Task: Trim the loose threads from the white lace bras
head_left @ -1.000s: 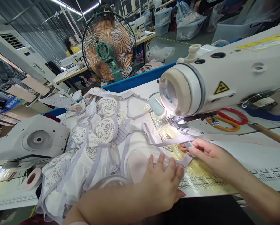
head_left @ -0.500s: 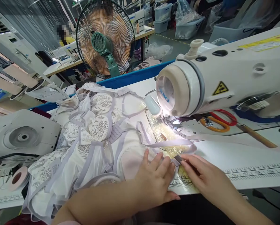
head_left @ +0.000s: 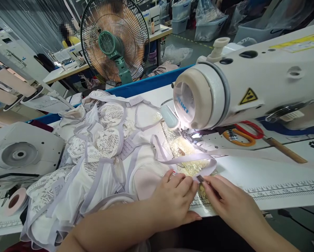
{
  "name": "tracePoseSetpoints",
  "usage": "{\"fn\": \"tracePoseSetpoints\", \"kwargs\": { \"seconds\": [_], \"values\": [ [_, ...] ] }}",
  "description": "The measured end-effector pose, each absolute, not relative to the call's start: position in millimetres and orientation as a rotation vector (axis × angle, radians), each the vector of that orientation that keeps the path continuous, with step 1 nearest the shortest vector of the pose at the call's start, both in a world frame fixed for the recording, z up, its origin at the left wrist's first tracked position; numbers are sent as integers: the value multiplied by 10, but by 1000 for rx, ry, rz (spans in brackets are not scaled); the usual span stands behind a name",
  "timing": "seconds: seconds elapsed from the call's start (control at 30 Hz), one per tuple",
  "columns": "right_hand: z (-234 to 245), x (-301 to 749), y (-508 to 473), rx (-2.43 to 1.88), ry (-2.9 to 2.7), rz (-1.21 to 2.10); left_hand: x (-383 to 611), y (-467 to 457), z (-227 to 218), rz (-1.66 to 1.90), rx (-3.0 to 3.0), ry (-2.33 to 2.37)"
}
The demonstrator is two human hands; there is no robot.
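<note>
A heap of white lace bras [head_left: 101, 154] with pale lilac straps lies on the sewing table. One lilac strap [head_left: 190, 159] loops from the heap toward the presser foot [head_left: 192, 137] of the white sewing machine [head_left: 251, 84]. My left hand [head_left: 176, 199] rests on the fabric at the table's front edge, its fingers curled onto the strap. My right hand [head_left: 225, 201] pinches the strap's end together with a small dark clip-like piece [head_left: 200, 179], right beside my left fingertips.
Red and orange scissors [head_left: 242, 134] and a wooden-handled tool [head_left: 285, 150] lie under the machine arm. A tape roll [head_left: 13, 201] and a second machine [head_left: 17, 150] sit on the left. A standing fan [head_left: 114, 42] and another person at a table are behind.
My right hand has slid left and toward me along the strap, away from the presser foot, to meet my left hand. The left hand's fingers have curled onto the strap.
</note>
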State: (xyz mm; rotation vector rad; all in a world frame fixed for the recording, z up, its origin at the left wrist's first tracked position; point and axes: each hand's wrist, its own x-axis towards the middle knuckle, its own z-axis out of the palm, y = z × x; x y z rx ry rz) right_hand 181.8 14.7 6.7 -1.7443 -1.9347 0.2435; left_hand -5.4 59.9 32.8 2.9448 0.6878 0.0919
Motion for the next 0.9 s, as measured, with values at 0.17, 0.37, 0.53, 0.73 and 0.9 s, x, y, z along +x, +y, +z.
{"fn": "tracePoseSetpoints", "kwargs": {
  "seconds": [0.17, 0.37, 0.53, 0.73, 0.9],
  "values": [
    [102, 1816, 185, -1725, -1979, 188, -27, 608, 335, 49, 2971, 685],
    [126, 1813, 191, -1692, -1979, 139, -6, 614, 330, 72, 2991, 677],
    [132, 1813, 187, -1690, -1990, 141, -7, 616, 327, 49, 3022, 676],
    [124, 1789, 223, -1669, -2019, 75, -5, 617, 323, 48, 3032, 673],
    [156, 1763, 247, -1673, -2097, -69, -2, 620, 327, 56, 3013, 672]
  ]
}}
